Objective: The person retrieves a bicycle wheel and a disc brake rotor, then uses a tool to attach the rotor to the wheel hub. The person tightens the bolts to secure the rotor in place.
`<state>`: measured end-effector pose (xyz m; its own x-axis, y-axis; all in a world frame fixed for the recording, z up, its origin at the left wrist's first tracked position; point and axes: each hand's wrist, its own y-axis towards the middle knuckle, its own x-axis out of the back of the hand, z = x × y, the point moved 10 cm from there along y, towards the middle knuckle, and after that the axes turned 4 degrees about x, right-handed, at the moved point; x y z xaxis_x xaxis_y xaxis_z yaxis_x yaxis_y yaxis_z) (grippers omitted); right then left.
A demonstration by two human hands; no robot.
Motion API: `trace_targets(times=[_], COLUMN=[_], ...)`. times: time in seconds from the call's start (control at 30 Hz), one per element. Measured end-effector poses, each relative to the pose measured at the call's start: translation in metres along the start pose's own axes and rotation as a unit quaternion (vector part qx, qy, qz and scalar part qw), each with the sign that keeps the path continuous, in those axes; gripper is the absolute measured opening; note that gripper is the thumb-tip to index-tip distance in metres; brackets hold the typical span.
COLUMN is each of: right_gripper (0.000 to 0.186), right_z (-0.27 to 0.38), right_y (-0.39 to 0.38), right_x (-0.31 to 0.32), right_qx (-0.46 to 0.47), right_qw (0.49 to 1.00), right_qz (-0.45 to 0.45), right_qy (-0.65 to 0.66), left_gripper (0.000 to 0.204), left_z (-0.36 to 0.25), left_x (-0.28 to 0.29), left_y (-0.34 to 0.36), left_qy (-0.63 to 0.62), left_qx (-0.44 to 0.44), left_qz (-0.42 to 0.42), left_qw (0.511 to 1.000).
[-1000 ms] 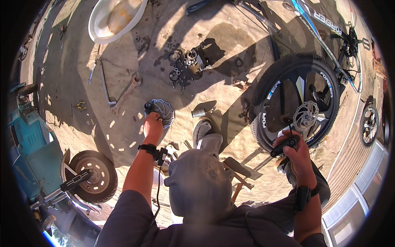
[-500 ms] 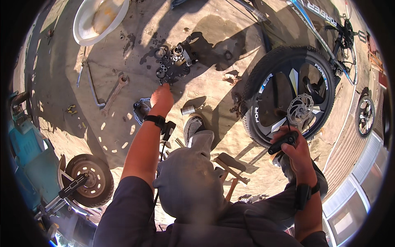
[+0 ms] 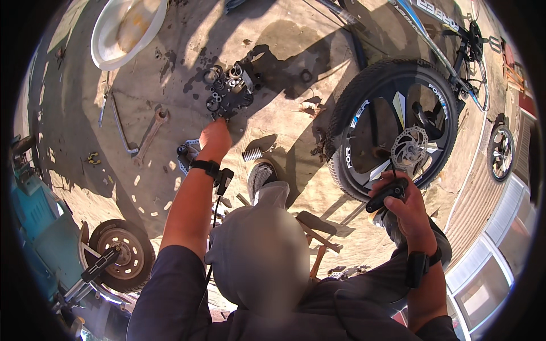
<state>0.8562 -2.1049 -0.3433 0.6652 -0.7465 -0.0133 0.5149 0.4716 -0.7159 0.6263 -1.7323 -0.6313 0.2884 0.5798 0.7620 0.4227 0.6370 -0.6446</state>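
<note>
My left hand (image 3: 216, 136) reaches to the near edge of a pile of small metal parts (image 3: 227, 85), its fingers curled; what they grip is too small to make out. A silver brake rotor (image 3: 191, 148) lies partly hidden beside my left wrist. My right hand (image 3: 408, 207) holds a black folding hex key tool (image 3: 382, 196) with one thin key out, just in front of the bicycle wheel (image 3: 347, 131), which has a rotor (image 3: 409, 148) at its hub. A short coiled spring (image 3: 253, 154) lies by my shoe (image 3: 261, 179).
A white tub (image 3: 100, 42) sits at the upper left, wrenches (image 3: 152, 133) below it. A teal cart (image 3: 40, 221) with a small tire (image 3: 99, 238) is at lower left. The bicycle frame (image 3: 432, 45) lies upper right, another wheel (image 3: 500, 153) farther right. Wooden pieces (image 3: 327, 247) lie near my legs.
My left hand has left the loose rotor and moved forward to the pile of small parts. My right hand keeps hold of the black tool. The view has shifted slightly.
</note>
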Motion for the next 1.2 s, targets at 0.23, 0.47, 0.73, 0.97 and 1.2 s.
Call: trace_targets(times=[0.23,0.47,0.73,0.97,1.2], right_gripper=[0.063,0.057,0.057,0.061,0.063], right_z=[0.003,0.027,0.065,0.051,0.062], right_y=[-0.012,-0.040,-0.109,-0.174,-0.222], right_x=[0.007,0.018,0.035,0.062,0.073], right_qx=[0.034,0.099,0.211,0.330,0.405], right_qw=[0.999,0.994,0.974,0.935,0.909], right_qz=[0.012,0.042,0.075,0.114,0.097], right_qy=[-0.022,-0.026,0.030,0.055,-0.019], left_gripper=[0.020,0.020,0.017,0.015,0.019], left_z=[0.020,-0.020,-0.159,-0.278,-0.362], left_x=[0.015,0.137,0.317,0.300,0.231], left_y=[-0.047,-0.116,-0.262,-0.384,-0.442], left_qy=[-0.270,-0.546,-0.605,-0.685,-0.729], left_qx=[0.013,-0.020,-0.243,-0.348,-0.339], left_qz=[0.064,0.091,0.087,0.266,0.439], left_qw=[0.961,0.833,0.754,0.582,0.401])
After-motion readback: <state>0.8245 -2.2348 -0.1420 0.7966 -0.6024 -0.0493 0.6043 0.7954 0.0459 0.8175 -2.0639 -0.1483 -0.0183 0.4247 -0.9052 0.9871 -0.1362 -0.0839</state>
